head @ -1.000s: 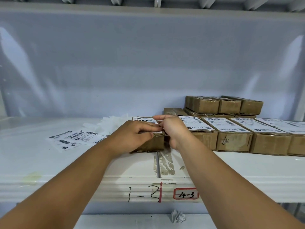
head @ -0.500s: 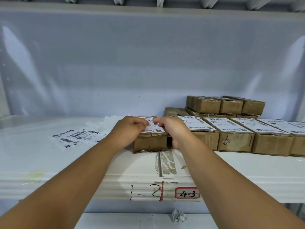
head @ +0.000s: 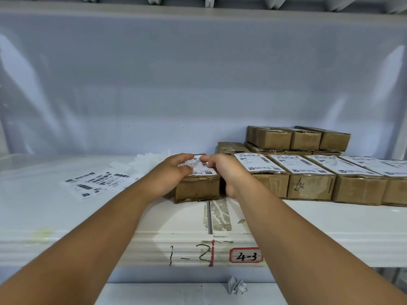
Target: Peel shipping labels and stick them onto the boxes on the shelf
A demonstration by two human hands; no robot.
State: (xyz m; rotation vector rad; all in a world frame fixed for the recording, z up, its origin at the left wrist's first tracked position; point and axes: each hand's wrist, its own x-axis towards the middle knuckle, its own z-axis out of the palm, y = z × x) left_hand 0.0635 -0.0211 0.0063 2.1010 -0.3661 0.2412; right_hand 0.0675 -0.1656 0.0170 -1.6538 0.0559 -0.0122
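A small brown cardboard box [head: 198, 188] stands on the white shelf [head: 66, 216] at the centre. A white shipping label [head: 201, 168] lies flat on its top. My left hand [head: 169, 177] rests on the label's left part, fingers and thumb pressing down. My right hand [head: 222, 170] sits at the box's right side, its fingertips on the label's far right edge. To the right, a row of labelled boxes [head: 312, 181] stands side by side. Loose label sheets [head: 97, 181] lie on the shelf at the left.
Behind the row, unlabelled brown boxes [head: 297, 139] are stacked against the pale back wall. A heap of white backing paper [head: 145, 161] lies behind my left hand. A crumpled paper scrap [head: 236, 288] sits on the lower shelf. The shelf edge carries a "4-3" tag [head: 246, 256].
The label, held between both hands a second ago, now lies flat on the box top. Both hands have slid over it toward the box's far edge.
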